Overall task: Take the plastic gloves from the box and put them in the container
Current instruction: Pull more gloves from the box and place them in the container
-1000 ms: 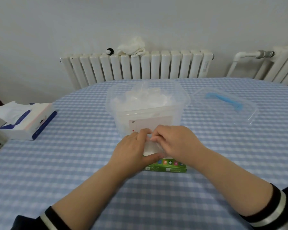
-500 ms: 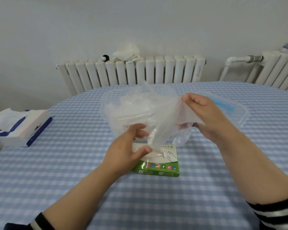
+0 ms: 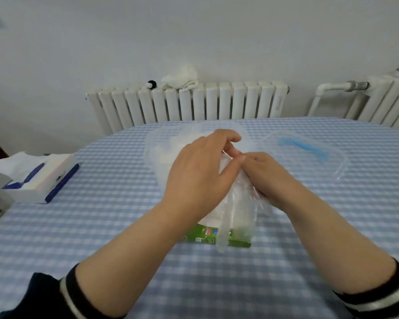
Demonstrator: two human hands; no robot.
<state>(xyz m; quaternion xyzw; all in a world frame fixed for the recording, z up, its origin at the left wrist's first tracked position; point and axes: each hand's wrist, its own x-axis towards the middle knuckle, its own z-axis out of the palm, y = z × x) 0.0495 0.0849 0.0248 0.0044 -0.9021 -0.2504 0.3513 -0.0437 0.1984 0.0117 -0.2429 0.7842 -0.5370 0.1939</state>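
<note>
Both hands meet just in front of the clear container (image 3: 161, 157), above the green glove box (image 3: 217, 238). The left hand (image 3: 200, 171) lies palm down with fingers curled toward the right hand (image 3: 270, 178), and each grip pinches the same plastic glove (image 3: 237, 210). The glove hangs with its long axis roughly vertical, fingers pointing down over the box on the checked tabletop (image 3: 101, 226). The container's lid (image 3: 320, 157) lies right of the container.

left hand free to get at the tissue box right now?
Probably not at once: the left hand is busy on the plastic glove with the right hand. The cloth toward the tissue box looks unobstructed.
</note>
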